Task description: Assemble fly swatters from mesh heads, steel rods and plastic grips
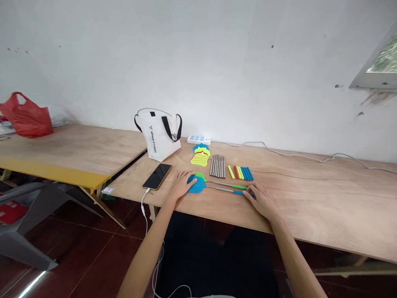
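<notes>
A blue fly swatter (196, 186) lies flat on the wooden table, beside a green fly swatter (200, 175) whose head it partly covers. My left hand (181, 185) rests on the heads with its fingers stretched out and the thumb on the blue mesh. At the handle end, my right hand (260, 199) has thumb and fingers closed about the blue grip, close to the green grip. Behind them lie loose yellow swatter heads (201, 159) with blue ones, a row of grey metal rods (217, 166), and several coloured grip sleeves (240, 173) in yellow, red and blue.
A black phone (157, 176) on a white cable lies left of my left hand. A white tote bag (159, 138) and a white power strip (199, 140) stand near the wall. Another table (77, 145) bears a red plastic bag (27, 118); a grey stool (31, 231) stands below.
</notes>
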`<state>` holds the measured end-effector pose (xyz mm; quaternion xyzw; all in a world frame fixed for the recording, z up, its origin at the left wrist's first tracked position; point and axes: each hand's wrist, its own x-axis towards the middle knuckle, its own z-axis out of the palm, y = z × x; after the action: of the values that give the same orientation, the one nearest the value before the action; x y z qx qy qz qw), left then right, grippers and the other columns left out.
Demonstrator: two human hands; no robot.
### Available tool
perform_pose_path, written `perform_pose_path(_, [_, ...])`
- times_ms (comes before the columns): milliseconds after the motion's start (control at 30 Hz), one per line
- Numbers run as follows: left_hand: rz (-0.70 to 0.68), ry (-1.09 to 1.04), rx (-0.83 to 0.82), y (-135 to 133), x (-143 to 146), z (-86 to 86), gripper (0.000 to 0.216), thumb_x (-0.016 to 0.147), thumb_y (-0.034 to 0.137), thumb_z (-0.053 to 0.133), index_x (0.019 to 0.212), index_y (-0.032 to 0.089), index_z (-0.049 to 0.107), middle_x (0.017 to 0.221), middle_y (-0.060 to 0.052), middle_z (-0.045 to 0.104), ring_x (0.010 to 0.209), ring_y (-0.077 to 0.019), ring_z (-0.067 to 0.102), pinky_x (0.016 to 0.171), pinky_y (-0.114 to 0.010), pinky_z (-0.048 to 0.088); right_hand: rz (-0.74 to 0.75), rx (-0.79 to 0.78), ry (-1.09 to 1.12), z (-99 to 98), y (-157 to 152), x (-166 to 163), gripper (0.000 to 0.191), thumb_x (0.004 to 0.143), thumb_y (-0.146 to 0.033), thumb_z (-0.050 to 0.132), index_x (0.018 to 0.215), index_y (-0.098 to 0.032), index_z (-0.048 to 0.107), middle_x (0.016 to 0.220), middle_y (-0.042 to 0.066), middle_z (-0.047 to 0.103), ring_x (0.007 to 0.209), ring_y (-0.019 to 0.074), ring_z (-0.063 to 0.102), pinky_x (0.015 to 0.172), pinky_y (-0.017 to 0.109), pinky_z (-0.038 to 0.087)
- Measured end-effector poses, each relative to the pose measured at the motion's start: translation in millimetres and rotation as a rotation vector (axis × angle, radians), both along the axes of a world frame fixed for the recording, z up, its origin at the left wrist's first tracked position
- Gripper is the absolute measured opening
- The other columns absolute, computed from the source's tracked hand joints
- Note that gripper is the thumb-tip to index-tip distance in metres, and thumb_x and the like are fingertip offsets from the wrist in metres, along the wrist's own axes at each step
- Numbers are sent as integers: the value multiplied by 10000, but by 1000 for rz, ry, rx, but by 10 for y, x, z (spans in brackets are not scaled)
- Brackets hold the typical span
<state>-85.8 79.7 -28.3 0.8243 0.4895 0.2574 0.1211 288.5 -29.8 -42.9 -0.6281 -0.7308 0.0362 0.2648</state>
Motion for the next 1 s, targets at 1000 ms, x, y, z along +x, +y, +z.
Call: perform_pose_path(1000, [-1,3,2,-3,4,-1,364,1018,460,462,1291,269,611,1450,-61,568,1344,-292,483,1134,-476,386,0,16,-9,29,-18,-17,340,1005,-556,402,887,-282,567,1038,41,653,996,243,631,896,419,491])
